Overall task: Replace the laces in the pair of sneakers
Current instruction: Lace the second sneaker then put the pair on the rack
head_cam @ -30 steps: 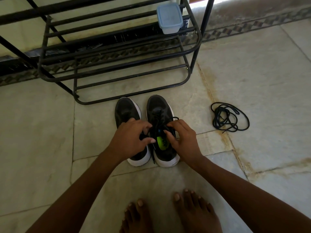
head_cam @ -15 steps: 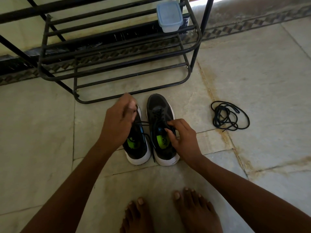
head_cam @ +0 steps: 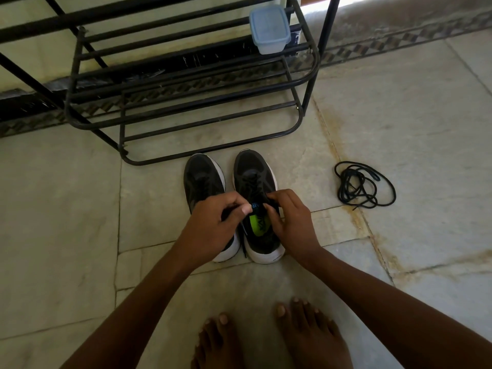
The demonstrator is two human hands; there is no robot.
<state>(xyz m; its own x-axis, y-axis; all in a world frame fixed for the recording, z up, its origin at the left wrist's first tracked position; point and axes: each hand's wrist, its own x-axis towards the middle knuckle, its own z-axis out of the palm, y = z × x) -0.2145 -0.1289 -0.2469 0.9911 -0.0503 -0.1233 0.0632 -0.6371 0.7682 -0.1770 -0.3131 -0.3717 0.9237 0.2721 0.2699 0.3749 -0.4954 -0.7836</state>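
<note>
Two black sneakers with white soles stand side by side on the floor, toes pointing away. The left sneaker [head_cam: 202,177] is partly hidden under my left hand [head_cam: 215,225]. The right sneaker [head_cam: 255,177] shows a green insole and black lacing. My left hand pinches the black lace at the tongue of the right sneaker. From the other side my right hand [head_cam: 290,222] pinches the lace at the shoe's top eyelets. One lace end [head_cam: 243,249] hangs down between the two heels. A loose black lace [head_cam: 362,186] lies coiled on the floor to the right.
A black metal shoe rack [head_cam: 186,102] stands just beyond the sneakers, with a pale blue lidded plastic box [head_cam: 269,27] on an upper shelf. My bare feet [head_cam: 266,336] are on the stone floor tiles near the bottom edge.
My left hand, raised over the left sneaker's toe half a second ago, has come back down to the right sneaker's tongue. My right hand stayed at the right sneaker's eyelets.
</note>
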